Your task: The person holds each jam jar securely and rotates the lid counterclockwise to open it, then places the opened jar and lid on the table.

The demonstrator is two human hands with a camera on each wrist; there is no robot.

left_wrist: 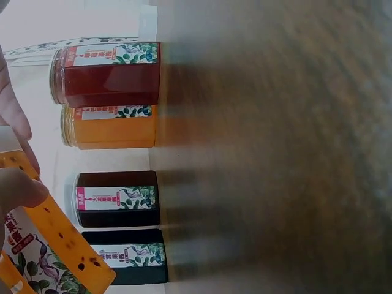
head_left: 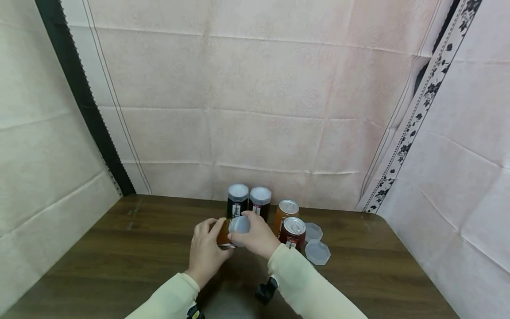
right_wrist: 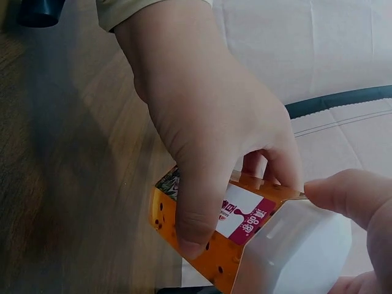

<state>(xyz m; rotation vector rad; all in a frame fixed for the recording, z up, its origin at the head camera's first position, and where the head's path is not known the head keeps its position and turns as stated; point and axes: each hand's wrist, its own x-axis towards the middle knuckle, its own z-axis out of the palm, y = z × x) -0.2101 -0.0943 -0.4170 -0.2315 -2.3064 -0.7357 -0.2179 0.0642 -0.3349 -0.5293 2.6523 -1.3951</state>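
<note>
A plastic jar (head_left: 224,235) of orange contents with dark specks is tilted on its side between my two hands. My left hand (head_left: 206,249) grips its body, the thumb lying across the label side. At the other end my right hand (head_left: 258,235) pinches the translucent white cap (right_wrist: 297,248), which sits on the jar. Just behind stand two dark jars (head_left: 237,207) with white caps. Right of my right hand, an orange jar (left_wrist: 113,131) and a dark red jar (head_left: 293,232) stand upright, topped by silver pull-tab lids.
Two loose translucent faceted caps (head_left: 317,252) lie on the wooden table (head_left: 159,248), right of the dark red jar. Pale cloth (head_left: 255,97) hangs behind the table and along both sides. A black device (head_left: 266,290) is strapped at my right wrist.
</note>
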